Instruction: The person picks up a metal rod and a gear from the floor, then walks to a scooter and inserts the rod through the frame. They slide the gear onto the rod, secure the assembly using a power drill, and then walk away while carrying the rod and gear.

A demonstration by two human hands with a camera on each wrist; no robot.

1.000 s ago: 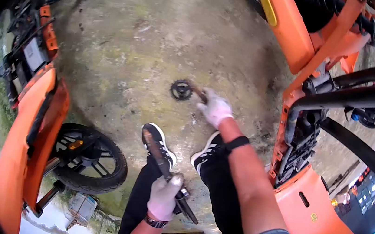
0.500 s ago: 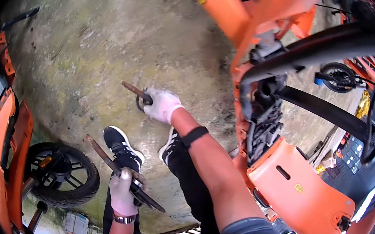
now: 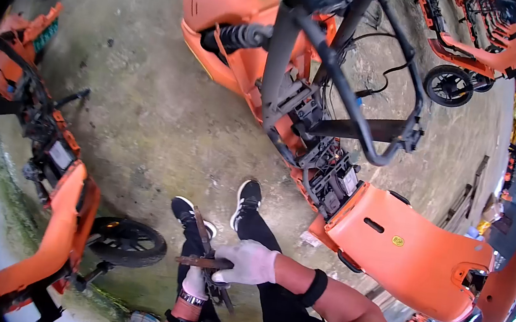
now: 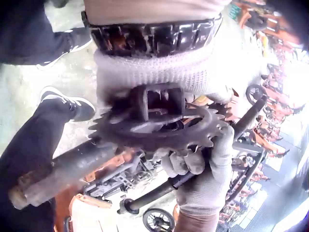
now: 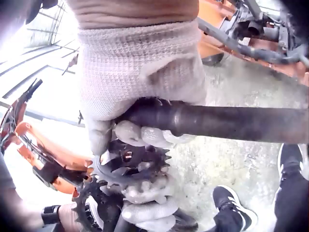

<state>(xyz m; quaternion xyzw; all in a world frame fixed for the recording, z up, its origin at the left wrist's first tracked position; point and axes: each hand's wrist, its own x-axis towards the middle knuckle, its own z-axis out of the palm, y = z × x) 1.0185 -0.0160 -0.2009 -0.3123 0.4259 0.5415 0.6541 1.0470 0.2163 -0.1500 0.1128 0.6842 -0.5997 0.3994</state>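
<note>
My gloved right hand [image 3: 248, 263] grips a brownish metal shaft [image 3: 191, 261], its dark barrel long and smooth in the right wrist view. Just below it, my gloved left hand [image 3: 193, 282] holds another rust-ended shaft [image 3: 201, 221], which crosses the first in the head view. Between the hands is a dark toothed sprocket [image 5: 108, 171]; the right hand's fingers pinch its rim. A second sprocket [image 5: 83, 210] sits beside it at the left hand. In the left wrist view a toothed sprocket [image 4: 120, 135] with a square bracket covers part of the left palm.
A stripped orange scooter [image 3: 415, 245] with a black tubular frame [image 3: 334, 61] stands to the right. Another orange scooter body [image 3: 53, 226] and its wheel [image 3: 129, 243] are at the left. My shoes [image 3: 250, 195] rest on the stained concrete floor [image 3: 148, 109]. More scooters [image 3: 477, 53] stand farther off.
The right hand has picked the sprocket up from the floor along with its shaft and brought it back to the left hand. The head view has swung right.
</note>
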